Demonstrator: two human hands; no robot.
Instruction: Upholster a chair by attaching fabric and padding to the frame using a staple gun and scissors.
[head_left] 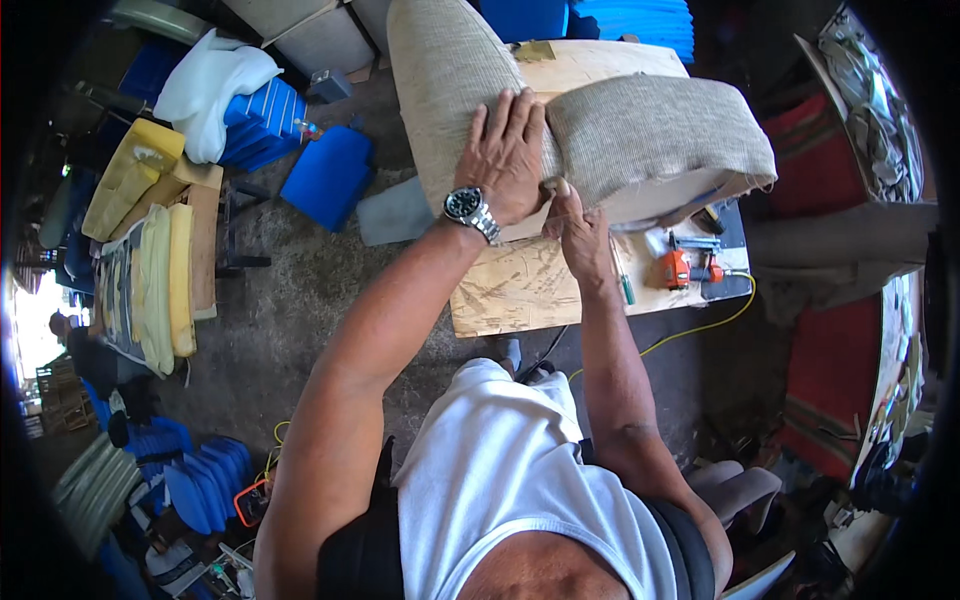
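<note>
A chair-like piece covered in beige woven fabric lies on a wooden worktable (500, 300). It has a long padded part (450, 90) on the left and a rounded padded part (660, 125) on the right. My left hand (505, 150), with a metal watch at the wrist, rests flat on the long part near the seam, fingers stretched out. Just right of it my right hand (582, 235) is closed at the lower end of that seam, thumb up, pinching the fabric edge. The pinched spot is partly hidden by my fingers.
An orange staple gun (680, 270) with a yellow air hose (715, 322) lies on the table's right side, beside a green-handled screwdriver (627, 288). Blue panels (328, 178) and yellow foam pieces (180, 280) stand to the left. Red covered boards (825, 390) are at the right.
</note>
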